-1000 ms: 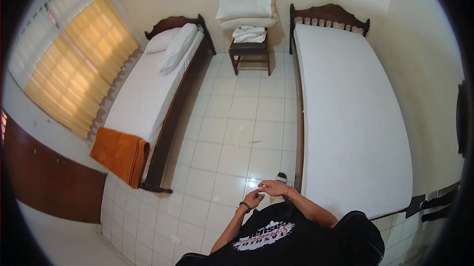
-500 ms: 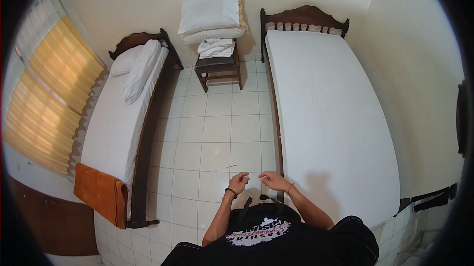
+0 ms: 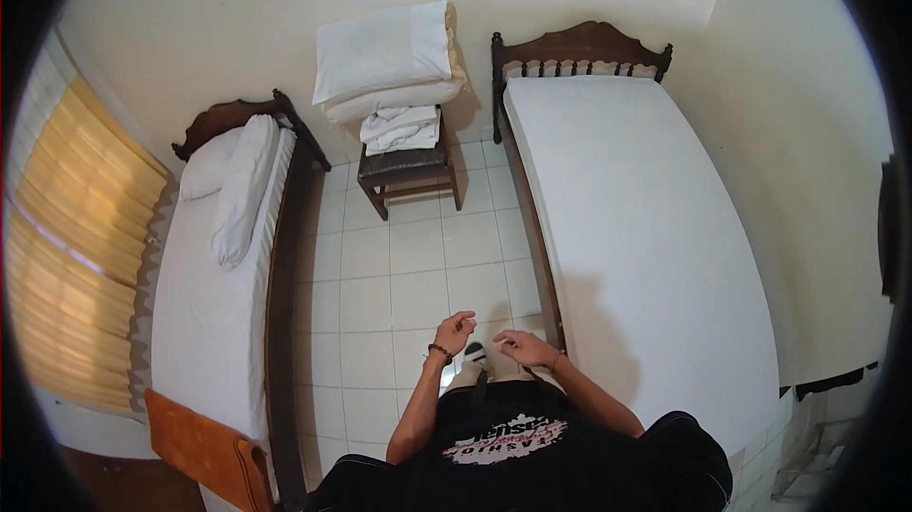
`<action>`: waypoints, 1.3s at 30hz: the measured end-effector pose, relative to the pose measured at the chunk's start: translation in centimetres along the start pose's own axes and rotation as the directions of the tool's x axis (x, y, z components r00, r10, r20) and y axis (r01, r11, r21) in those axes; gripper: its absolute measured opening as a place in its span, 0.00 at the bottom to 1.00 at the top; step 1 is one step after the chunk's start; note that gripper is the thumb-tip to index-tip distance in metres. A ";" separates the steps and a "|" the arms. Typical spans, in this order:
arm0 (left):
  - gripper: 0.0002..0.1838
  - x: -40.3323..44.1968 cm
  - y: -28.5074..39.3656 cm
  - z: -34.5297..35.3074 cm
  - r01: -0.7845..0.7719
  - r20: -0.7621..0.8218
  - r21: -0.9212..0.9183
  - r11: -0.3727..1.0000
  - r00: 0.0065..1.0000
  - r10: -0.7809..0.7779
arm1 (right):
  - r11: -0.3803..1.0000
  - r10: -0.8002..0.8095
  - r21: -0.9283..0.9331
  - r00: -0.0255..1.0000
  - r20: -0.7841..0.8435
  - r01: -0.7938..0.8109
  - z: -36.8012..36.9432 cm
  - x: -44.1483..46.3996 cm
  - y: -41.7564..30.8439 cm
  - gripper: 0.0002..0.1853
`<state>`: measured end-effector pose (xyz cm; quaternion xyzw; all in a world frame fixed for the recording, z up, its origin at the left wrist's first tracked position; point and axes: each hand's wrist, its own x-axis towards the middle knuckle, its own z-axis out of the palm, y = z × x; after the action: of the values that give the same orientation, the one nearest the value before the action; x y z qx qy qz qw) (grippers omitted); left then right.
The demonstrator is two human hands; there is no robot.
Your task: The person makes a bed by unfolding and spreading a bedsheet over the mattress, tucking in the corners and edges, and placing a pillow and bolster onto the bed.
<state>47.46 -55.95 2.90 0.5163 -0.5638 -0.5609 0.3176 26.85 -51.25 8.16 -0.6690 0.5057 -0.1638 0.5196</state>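
My left hand (image 3: pixel 455 331), with a dark beaded bracelet at the wrist, is raised in front of my body over the tiled floor (image 3: pixel 366 303). It holds nothing that I can see, and its fingers are loosely bent and apart. To its right, my right hand (image 3: pixel 523 348) hangs near the side rail of the right bed (image 3: pixel 655 227), fingers loosely curled and apart, with nothing visible in it. A gap separates the two hands. A white sheet covers the right bed's mattress.
A dark stool (image 3: pixel 407 166) by the far wall bears folded white cloths (image 3: pixel 399 129) and pillows (image 3: pixel 385 54). On the left bed (image 3: pixel 204 322) lie a pillow (image 3: pixel 211 165), a bolster (image 3: pixel 245 194) and an orange blanket (image 3: pixel 211 445). Yellow curtains (image 3: pixel 90 199) hang at the left.
The view has moved forward, so the stool and beds appear nearer. My hands were together a second ago and have come apart; they now hang separated in front of me.
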 end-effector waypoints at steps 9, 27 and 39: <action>0.14 9.7 2.0 -5.1 0.046 0.058 -0.052 0.998 0.997 -0.043 | 0.991 -0.016 0.133 0.993 -0.121 0.032 -5.2 10.2 -2.6 0.15; 0.19 37.5 9.5 -8.5 0.049 0.020 -0.076 0.996 0.999 -0.048 | 0.980 -0.024 0.195 1.000 -0.003 0.024 -29.2 33.4 0.4 0.17; 0.20 47.5 13.1 -13.5 0.056 -0.200 -0.260 0.964 0.973 -0.110 | 0.977 -0.001 0.212 0.998 -0.061 0.014 -38.4 42.8 0.9 0.17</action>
<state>44.58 -106.73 7.27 0.5522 -0.4283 -0.5824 0.4153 16.46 -107.75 9.87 -0.6062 0.4983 -0.2391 0.5720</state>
